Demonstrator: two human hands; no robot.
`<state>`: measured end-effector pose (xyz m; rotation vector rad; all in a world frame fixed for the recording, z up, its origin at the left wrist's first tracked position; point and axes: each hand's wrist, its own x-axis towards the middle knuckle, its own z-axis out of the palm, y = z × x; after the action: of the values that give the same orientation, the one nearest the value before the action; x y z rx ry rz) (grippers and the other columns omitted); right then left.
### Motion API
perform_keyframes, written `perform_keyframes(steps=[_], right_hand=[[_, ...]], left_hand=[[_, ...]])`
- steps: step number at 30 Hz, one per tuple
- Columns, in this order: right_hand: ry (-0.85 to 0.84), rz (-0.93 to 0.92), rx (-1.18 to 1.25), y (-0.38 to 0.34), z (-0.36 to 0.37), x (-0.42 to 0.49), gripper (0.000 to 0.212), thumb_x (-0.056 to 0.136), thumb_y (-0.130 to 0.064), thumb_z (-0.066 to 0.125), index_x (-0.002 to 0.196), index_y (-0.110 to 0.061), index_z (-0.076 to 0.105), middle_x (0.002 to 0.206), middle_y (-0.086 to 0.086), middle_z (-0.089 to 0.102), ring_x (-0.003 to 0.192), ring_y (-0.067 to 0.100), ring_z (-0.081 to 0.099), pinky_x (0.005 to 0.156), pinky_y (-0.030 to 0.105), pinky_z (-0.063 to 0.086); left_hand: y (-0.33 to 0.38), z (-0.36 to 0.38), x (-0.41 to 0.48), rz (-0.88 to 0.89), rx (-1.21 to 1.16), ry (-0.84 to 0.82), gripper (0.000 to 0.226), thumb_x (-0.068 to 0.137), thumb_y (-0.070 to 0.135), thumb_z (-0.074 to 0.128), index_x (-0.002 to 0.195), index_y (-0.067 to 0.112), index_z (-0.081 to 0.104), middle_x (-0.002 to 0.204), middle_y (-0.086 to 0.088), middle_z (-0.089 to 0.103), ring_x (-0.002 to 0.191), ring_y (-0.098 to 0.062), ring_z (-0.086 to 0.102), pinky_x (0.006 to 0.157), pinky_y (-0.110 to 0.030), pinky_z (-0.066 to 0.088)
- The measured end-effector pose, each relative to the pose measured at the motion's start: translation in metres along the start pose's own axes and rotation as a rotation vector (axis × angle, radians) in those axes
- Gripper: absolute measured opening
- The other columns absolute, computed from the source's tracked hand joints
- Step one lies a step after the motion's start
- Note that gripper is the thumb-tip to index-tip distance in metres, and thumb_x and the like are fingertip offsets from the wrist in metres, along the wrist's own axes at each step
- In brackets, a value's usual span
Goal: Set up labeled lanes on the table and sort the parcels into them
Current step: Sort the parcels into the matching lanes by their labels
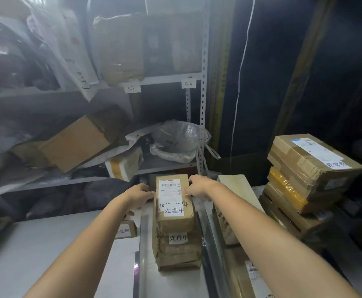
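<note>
As our left hand (pixel 140 195) and right hand (pixel 199 187) clamp their fingers on the sides of the top parcel (pixel 174 198), it sits atop the middle stack (pixel 179 250) on the table (pixel 46 244). With the right stack (pixel 305 179) and a left box (pixel 126 230) labelled too, we judge sorting well along, this one nearly placed

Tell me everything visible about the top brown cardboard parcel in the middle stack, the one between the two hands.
The long brown cardboard parcel is slightly creased and lies flat, lengthwise away from the camera, atop a second brown parcel that bears the same tag. A white barcode shipping label covers its far half; dark handwriting and a white tag reading 处理中 sit nearer. The left hand grips its left edge, the right hand its far right edge.
</note>
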<state>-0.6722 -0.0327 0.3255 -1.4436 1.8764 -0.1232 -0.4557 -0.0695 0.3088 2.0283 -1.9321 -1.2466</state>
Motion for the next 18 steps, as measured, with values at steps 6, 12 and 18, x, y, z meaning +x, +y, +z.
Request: perform_keyframes(steps=[6, 12, 18], right_hand=[[0.035, -0.184, -0.216, -0.051, -0.003, -0.005, 0.068, 0.097, -0.040, 0.055, 0.156, -0.014, 0.031, 0.157, 0.009, 0.038, 0.139, 0.029, 0.042, 0.108, 0.040, 0.040], [-0.026, -0.412, -0.456, -0.133, 0.047, -0.032, 0.055, 0.096, -0.041, 0.053, 0.145, -0.016, 0.045, 0.142, 0.008, 0.054, 0.123, 0.029, 0.054, 0.101, 0.042, 0.048], [-0.072, -0.613, -0.783, -0.230, 0.140, -0.073, 0.042, 0.100, -0.031, 0.049, 0.138, -0.013, 0.053, 0.137, 0.009, 0.058, 0.120, 0.030, 0.057, 0.099, 0.039, 0.049]], left_hand=[[-0.034, -0.045, -0.052, -0.030, 0.227, 0.114, 0.058, 0.100, 0.039, 0.054, 0.151, 0.018, 0.035, 0.147, -0.007, 0.046, 0.109, -0.022, 0.049, 0.080, -0.032, 0.044], [-0.129, -0.089, -0.138, -0.227, 0.349, 0.222, 0.059, 0.097, 0.043, 0.055, 0.149, 0.021, 0.038, 0.152, -0.005, 0.043, 0.136, -0.026, 0.044, 0.109, -0.040, 0.039], [-0.247, -0.130, -0.236, -0.462, 0.342, 0.299, 0.060, 0.097, 0.044, 0.054, 0.151, 0.023, 0.037, 0.156, -0.006, 0.037, 0.138, -0.028, 0.041, 0.110, -0.040, 0.039]])
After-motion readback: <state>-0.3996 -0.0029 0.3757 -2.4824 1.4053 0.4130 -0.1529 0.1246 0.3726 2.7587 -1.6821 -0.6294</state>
